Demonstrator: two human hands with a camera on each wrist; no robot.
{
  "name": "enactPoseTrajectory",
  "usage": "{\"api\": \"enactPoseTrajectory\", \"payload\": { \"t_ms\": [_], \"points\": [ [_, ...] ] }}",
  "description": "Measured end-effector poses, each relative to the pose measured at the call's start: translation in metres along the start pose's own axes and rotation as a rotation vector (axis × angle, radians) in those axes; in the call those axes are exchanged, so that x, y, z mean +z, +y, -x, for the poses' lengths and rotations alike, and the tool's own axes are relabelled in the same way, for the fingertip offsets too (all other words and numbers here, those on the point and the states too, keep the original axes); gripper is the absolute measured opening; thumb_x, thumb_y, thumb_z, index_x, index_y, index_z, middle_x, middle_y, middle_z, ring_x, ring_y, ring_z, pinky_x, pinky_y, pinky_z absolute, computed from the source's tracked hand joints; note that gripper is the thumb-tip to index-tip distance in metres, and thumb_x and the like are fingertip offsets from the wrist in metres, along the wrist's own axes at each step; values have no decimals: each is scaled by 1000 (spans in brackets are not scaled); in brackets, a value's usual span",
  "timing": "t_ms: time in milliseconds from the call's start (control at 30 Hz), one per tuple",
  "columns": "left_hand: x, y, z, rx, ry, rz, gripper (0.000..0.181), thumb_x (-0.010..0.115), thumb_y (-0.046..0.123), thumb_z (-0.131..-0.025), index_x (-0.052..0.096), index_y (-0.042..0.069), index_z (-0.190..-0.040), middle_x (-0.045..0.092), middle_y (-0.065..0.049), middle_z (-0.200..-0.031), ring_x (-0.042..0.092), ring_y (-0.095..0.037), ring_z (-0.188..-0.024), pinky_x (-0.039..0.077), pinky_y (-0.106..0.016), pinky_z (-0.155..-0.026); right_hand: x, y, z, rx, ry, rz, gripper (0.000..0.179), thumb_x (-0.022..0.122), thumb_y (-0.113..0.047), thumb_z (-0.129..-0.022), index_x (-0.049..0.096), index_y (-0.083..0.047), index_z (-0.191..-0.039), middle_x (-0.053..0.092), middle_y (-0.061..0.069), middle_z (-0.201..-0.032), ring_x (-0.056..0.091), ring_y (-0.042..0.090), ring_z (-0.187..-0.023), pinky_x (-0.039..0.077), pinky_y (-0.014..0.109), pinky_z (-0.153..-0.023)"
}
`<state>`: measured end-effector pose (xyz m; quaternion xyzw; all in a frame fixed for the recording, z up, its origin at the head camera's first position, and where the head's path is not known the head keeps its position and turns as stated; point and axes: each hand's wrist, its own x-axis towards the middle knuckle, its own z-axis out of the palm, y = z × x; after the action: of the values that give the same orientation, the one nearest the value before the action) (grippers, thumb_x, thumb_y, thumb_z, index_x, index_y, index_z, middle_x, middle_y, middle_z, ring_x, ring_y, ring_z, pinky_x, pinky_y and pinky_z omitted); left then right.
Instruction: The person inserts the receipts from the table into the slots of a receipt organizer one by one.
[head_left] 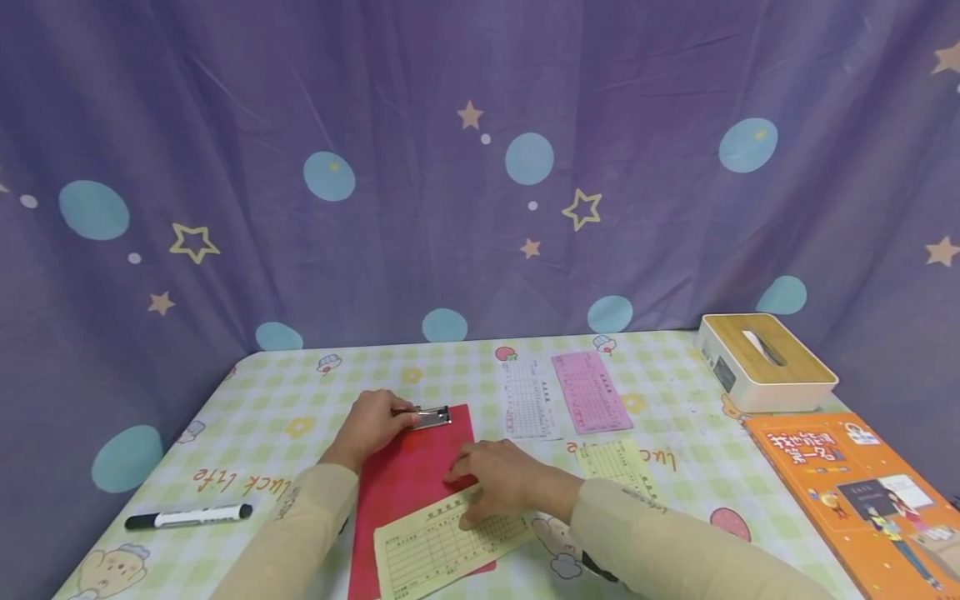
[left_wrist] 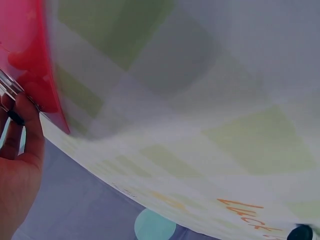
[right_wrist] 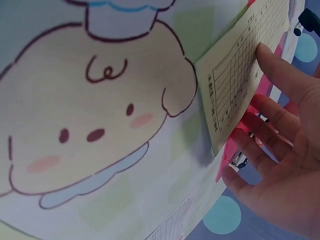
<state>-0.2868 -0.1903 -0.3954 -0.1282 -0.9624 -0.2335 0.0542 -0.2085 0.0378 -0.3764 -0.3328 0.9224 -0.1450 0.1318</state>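
A red clipboard [head_left: 420,471] lies on the table with its metal clip [head_left: 432,417] at the far end. My left hand [head_left: 372,425] pinches the clip; the left wrist view shows thumb and fingers around its lever. A yellow paper form [head_left: 438,550] lies askew across the lower part of the clipboard and overhangs its right side. My right hand [head_left: 498,483] is over the form's upper right. In the right wrist view its thumb [right_wrist: 277,65] touches the form, while its loosely bent fingers [right_wrist: 262,130] extend past the form's edge over the clipboard.
Right of the clipboard lie a white form [head_left: 529,400], a pink form [head_left: 591,392] and another yellow form [head_left: 618,465]. A marker [head_left: 189,517] lies at the left. A tissue box [head_left: 765,358] and an orange book [head_left: 847,492] occupy the right side.
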Motion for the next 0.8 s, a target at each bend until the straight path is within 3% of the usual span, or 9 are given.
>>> {"api": "enactPoseTrajectory", "payload": {
  "t_ms": [300,500,700,800],
  "points": [
    [-2,1,-1,-27,-23,9,22,82,16,-87,81,0,-102,76,-9,-89,65,-20,-80,54,-33,-70,2,0,-3,28,24,-24,50,88,-40,-80,73,-28,-126,60,-9,-135,54,15,-127,41,48,-111],
    [-2,-1,0,-4,-11,12,19,82,14,-87,81,0,-99,76,-10,-88,68,-24,-82,56,-35,-71,5,-1,-9,-21,87,18,37,87,-41,-80,76,-26,-112,65,-13,-113,57,6,-102,48,31,-94],
    [-4,2,0,-19,-18,38,18,82,13,-87,81,0,-98,76,-10,-89,68,-23,-82,56,-35,-73,6,-4,-15,8,144,8,24,88,-39,-80,73,-27,-94,62,-15,-98,52,6,-90,47,32,-86],
    [-6,4,-1,-27,-25,48,18,82,13,-86,81,-1,-99,77,-11,-90,67,-23,-83,56,-36,-74,6,-6,-20,41,171,12,26,89,-40,-79,73,-26,-94,62,-13,-97,52,8,-91,47,34,-87]
  ]
}}
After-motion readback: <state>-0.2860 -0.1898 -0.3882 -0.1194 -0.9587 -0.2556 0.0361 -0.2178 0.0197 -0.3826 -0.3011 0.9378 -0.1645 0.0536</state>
